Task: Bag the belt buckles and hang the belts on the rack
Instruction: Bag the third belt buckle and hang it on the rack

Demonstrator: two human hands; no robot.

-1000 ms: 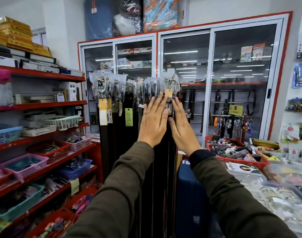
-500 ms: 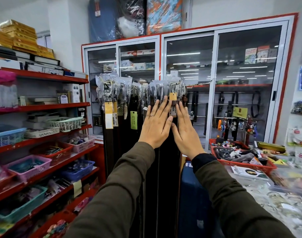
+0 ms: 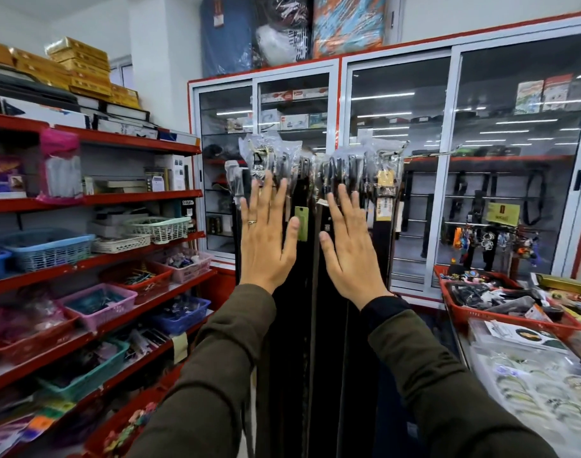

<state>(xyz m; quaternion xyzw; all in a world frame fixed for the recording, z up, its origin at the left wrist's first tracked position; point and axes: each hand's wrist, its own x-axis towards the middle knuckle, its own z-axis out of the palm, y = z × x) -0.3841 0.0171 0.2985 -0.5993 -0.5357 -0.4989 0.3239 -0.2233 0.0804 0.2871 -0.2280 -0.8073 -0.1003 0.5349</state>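
Your left hand (image 3: 266, 241) and right hand (image 3: 350, 251) lie flat, fingers spread, gripping nothing, against the dark belts (image 3: 310, 309) hanging at frame center. The bagged buckles (image 3: 319, 163) crowd the rack's rail at 12 o'clock above your fingertips. A green tag (image 3: 301, 223) dangles between your thumbs, a yellow tag (image 3: 385, 178) at 1 o'clock. Red shelving (image 3: 134, 259) sits at 9 o'clock, a red basket (image 3: 500, 317) at 3 o'clock.

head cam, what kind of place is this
Most likely a small retail shop: tagged belts hang on display, red shelves hold baskets of small goods, and a glass-fronted cabinet holds boxed stock.
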